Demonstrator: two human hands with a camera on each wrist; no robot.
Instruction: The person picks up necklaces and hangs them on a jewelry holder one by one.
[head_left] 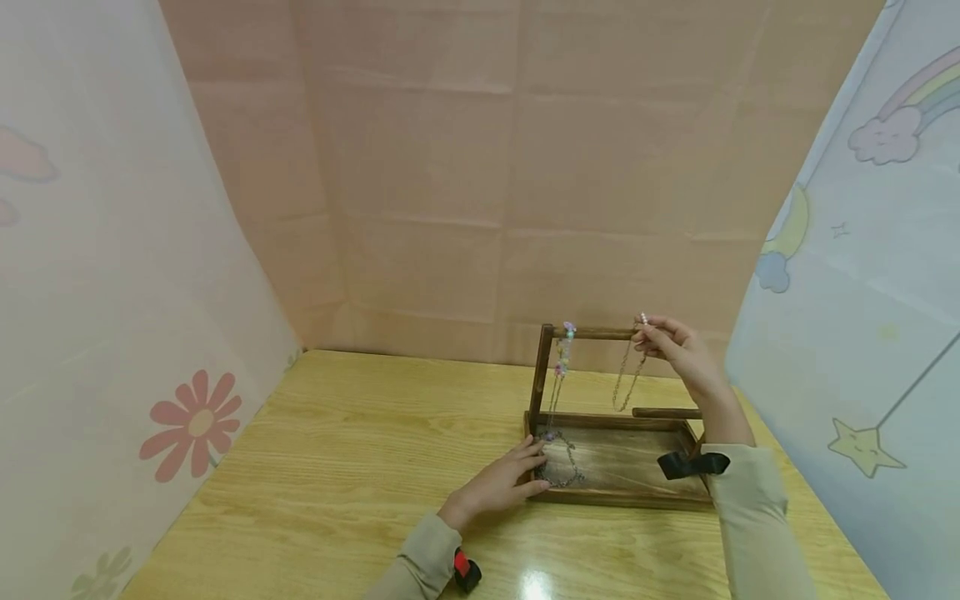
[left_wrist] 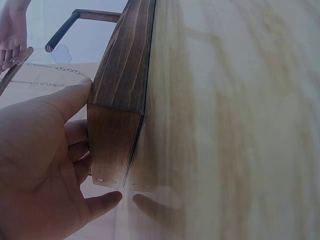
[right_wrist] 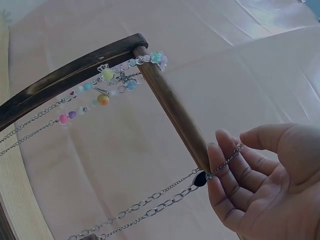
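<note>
My right hand [head_left: 678,346] pinches one end of a silver chain necklace [right_wrist: 172,198] at the free end of the upper wooden rod [right_wrist: 172,107]. A dark oval charm [right_wrist: 200,179] sits by the rod's tip, and the rest of the chain hangs below in a loop. Farther along that rod hangs a necklace of pastel beads and chain [right_wrist: 102,99]. My left hand [head_left: 495,487] rests against the left end of the dark wooden stand's tray [left_wrist: 115,145], its fingers reaching over the rim and its thumb at the front corner.
A shorter, lower rod [head_left: 663,412] juts inward from the stand's right side. Another dark-beaded chain [head_left: 573,454] lies in the tray at the left. The stand is on a wood-grain table [head_left: 360,450], with a tan backdrop [head_left: 420,183] behind and printed sheets at both sides.
</note>
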